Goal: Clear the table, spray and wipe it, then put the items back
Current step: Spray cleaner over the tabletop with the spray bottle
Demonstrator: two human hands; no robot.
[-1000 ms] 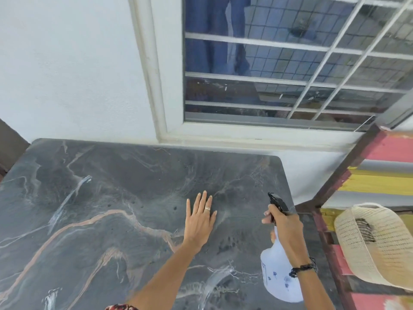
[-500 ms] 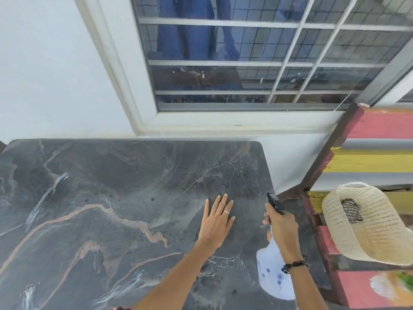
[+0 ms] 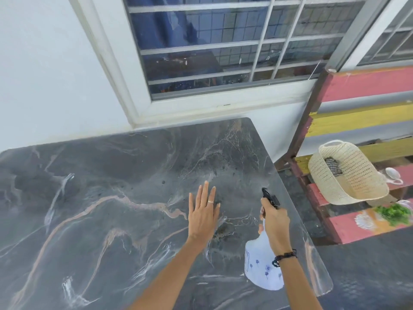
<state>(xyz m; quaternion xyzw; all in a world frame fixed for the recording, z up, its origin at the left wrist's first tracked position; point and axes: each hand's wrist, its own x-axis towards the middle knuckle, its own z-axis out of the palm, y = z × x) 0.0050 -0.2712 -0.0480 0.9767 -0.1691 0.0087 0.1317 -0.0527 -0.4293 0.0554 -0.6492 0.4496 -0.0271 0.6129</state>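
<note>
Marble-patterned table (image 3: 93, 198) fills the lower left of our view, dark grey with pale and tan veins, its far edge against the white wall (image 3: 44, 74) below a barred window (image 3: 223, 41). Our left hand (image 3: 204, 217) lies over the tabletop with fingers straight and close together, a ring on one finger; we cannot tell whether the palm presses down or hovers. Our right hand (image 3: 276, 222) grips the neck of the spray bottle (image 3: 260, 271), fingers curled round it just below the black nozzle, which points away from us over the table's right part. The bottle's white body, printed with small blue flowers, hangs below our wrist, which wears a dark bracelet (image 3: 285, 257). To the right stands a painted slatted bench (image 3: 362, 121) in red and yellow. On it sits a woven basket (image 3: 357, 175), tipped toward us, with a dark checked cloth (image 3: 333, 167) inside. Just beside the basket is a white cup (image 3: 392, 175), and nearer us some green leaves (image 3: 394, 213).
</note>
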